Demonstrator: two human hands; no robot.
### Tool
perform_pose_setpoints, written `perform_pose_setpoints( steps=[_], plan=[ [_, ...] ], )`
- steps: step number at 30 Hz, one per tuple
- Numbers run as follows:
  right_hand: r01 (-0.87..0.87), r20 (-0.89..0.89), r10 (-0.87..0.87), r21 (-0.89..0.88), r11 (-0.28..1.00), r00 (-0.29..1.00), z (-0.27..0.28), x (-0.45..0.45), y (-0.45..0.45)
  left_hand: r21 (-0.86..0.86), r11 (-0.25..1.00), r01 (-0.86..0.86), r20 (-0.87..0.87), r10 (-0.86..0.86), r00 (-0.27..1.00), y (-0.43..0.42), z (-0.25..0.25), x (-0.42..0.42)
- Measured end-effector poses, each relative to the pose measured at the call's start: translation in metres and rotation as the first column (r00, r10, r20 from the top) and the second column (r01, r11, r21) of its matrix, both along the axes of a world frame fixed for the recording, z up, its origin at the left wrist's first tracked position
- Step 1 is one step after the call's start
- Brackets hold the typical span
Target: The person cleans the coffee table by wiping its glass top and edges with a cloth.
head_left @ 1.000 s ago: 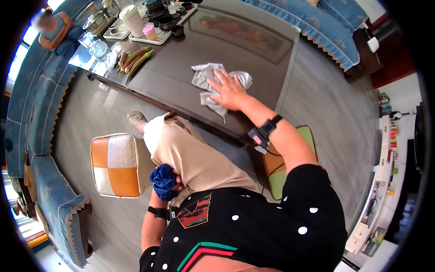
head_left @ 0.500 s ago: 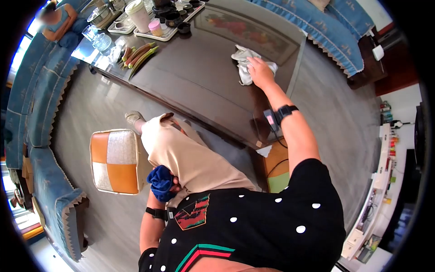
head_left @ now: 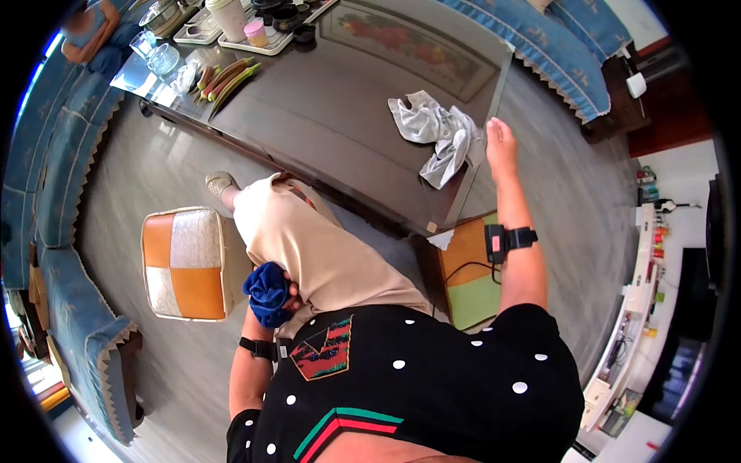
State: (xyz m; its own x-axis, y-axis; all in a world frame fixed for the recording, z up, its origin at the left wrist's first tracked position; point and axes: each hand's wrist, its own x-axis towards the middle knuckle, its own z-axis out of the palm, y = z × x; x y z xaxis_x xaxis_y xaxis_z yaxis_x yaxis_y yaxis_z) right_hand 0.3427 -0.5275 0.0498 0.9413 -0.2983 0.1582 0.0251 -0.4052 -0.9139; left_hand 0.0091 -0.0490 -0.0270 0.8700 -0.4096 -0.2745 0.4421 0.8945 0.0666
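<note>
My right hand (head_left: 500, 148) is at the right edge of the dark glass-topped table (head_left: 324, 123), fingers pressed together against the right end of a light grey cloth (head_left: 440, 135). The cloth lies crumpled on the tabletop, trailing to the left of the hand. Low on the left, near my lap, my left hand (head_left: 292, 295) is closed round a bunched dark blue cloth (head_left: 267, 295), which covers most of its fingers.
Trays (head_left: 270, 45) with cups, glass jugs (head_left: 163, 59) and long green and reddish pods (head_left: 228, 79) are on the table's far left. A checkered stool (head_left: 185, 264) and a green-orange seat (head_left: 472, 289) stand nearby. A person (head_left: 93, 35) sits on the blue sofa (head_left: 65, 185).
My right hand has moved right, from the tabletop to its right edge, and the grey cloth has shifted right and spread out. The left hand keeps its hold on the blue cloth.
</note>
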Motion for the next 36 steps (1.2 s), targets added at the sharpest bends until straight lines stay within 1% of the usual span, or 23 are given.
perform_pose_setpoints(
  steps=[1, 2, 3, 4, 5, 6, 9, 13, 15, 17, 21, 22, 23, 24, 25, 26, 27, 28, 29, 30, 32, 34, 36],
  plan=[
    [0.0, -0.001, 0.0, 0.0, 1.0, 1.0, 0.002, -0.012, 0.007, 0.004, 1.0, 0.001, 0.004, -0.001, 1.0, 0.0, 0.001, 0.0],
    [-0.061, 0.171, 0.132, -0.369, 0.928, 0.976, 0.001, -0.024, 0.017, 0.018, 1.0, 0.011, 0.01, -0.011, 1.0, 0.0, 0.002, 0.0],
    [-0.036, 0.277, 0.309, -0.689, 0.724, 0.91, 0.003, -0.035, 0.028, 0.027, 0.999, 0.019, 0.014, -0.019, 1.0, 0.001, 0.002, 0.001],
    [-0.032, 0.279, 0.304, -0.687, 0.726, 0.911, 0.008, -0.045, 0.039, 0.036, 0.999, 0.027, 0.019, -0.028, 0.999, 0.001, 0.002, 0.003],
    [-0.145, 0.11, 0.411, -0.829, 0.541, 0.905, 0.013, -0.054, 0.05, 0.038, 0.998, 0.046, 0.023, -0.047, 0.999, 0.002, -0.001, 0.003],
    [-0.257, -0.079, 0.477, -0.912, 0.321, 0.875, 0.015, -0.057, 0.055, 0.041, 0.998, 0.052, 0.024, -0.053, 0.998, 0.002, -0.001, 0.003],
    [-0.258, -0.107, 0.445, -0.92, 0.294, 0.889, -0.023, -0.024, 0.056, 0.062, 0.996, 0.06, 0.003, -0.06, 0.998, 0.002, 0.003, 0.004],
    [-0.268, -0.159, 0.339, -0.914, 0.305, 0.927, -0.024, 0.044, 0.076, 0.044, 0.998, 0.045, -0.011, -0.045, 0.999, -0.001, 0.008, 0.006],
    [-0.324, -0.249, 0.251, -0.888, 0.328, 0.936, -0.025, 0.09, 0.087, 0.019, 0.999, 0.049, -0.001, -0.049, 0.999, -0.001, 0.008, 0.008],
    [-0.412, -0.379, 0.161, -0.826, 0.385, 0.911, -0.014, 0.128, 0.106, 0.004, 0.998, 0.055, 0.009, -0.055, 0.998, -0.001, 0.007, 0.009],
    [-0.468, -0.476, 0.089, -0.785, 0.406, 0.875, -0.007, 0.164, 0.163, -0.069, 0.997, 0.044, 0.012, -0.044, 0.999, 0.001, -0.004, 0.006],
    [-0.485, -0.485, 0.101, -0.791, 0.372, 0.869, -0.006, 0.161, 0.182, -0.075, 0.996, 0.04, 0.007, -0.039, 0.999, 0.002, -0.003, 0.005],
    [-0.484, -0.462, 0.149, -0.812, 0.327, 0.874, -0.008, 0.154, 0.202, -0.08, 0.996, 0.035, 0.002, -0.035, 0.999, 0.003, -0.002, 0.005],
    [-0.492, -0.445, 0.215, -0.82, 0.292, 0.87, -0.01, 0.143, 0.222, -0.088, 0.995, 0.035, 0.012, -0.035, 0.999, 0.001, 0.001, 0.007],
    [-0.485, -0.415, 0.272, -0.826, 0.287, 0.868, -0.011, 0.126, 0.242, -0.093, 0.995, 0.034, 0.018, -0.032, 0.999, 0.0, 0.001, 0.006],
    [-0.494, -0.411, 0.332, -0.839, 0.226, 0.849, -0.012, 0.108, 0.259, -0.098, 0.995, 0.032, 0.024, -0.03, 0.999, -0.002, 0.001, 0.006],
    [-0.489, -0.381, 0.412, -0.849, 0.198, 0.828, -0.014, 0.087, 0.273, -0.105, 0.994, 0.025, 0.011, -0.024, 1.0, -0.001, -0.002, 0.005],
    [-0.498, -0.349, 0.496, -0.843, 0.205, 0.795, -0.012, 0.064, 0.282, -0.105, 0.994, 0.019, 0.003, -0.018, 1.0, 0.001, -0.002, 0.003],
    [-0.458, -0.236, 0.593, -0.851, 0.256, 0.77, -0.022, 0.046, 0.286, -0.104, 0.994, 0.013, -0.004, -0.013, 1.0, 0.002, -0.002, 0.002],
    [-0.447, -0.155, 0.653, -0.84, 0.308, 0.741, -0.027, 0.026, 0.288, -0.113, 0.993, 0.017, -0.008, -0.018, 1.0, 0.002, -0.001, 0.0],
    [-0.428, 0.099, 0.775, -0.786, 0.445, 0.624, -0.035, -0.005, 0.276, -0.136, 0.991, 0.017, 0.026, -0.013, 1.0, 0.002, -0.002, 0.0],
    [-0.434, 0.162, 0.816, -0.78, 0.45, 0.554, -0.022, -0.035, 0.252, -0.163, 0.986, 0.019, 0.043, -0.012, 0.999, 0.004, -0.004, 0.002],
    [-0.492, 0.077, 0.83, -0.774, 0.398, 0.552, -0.005, -0.062, 0.22, -0.172, 0.985, -0.005, -0.036, -0.001, 0.999, 0.004, -0.004, -0.004]
  ],
)
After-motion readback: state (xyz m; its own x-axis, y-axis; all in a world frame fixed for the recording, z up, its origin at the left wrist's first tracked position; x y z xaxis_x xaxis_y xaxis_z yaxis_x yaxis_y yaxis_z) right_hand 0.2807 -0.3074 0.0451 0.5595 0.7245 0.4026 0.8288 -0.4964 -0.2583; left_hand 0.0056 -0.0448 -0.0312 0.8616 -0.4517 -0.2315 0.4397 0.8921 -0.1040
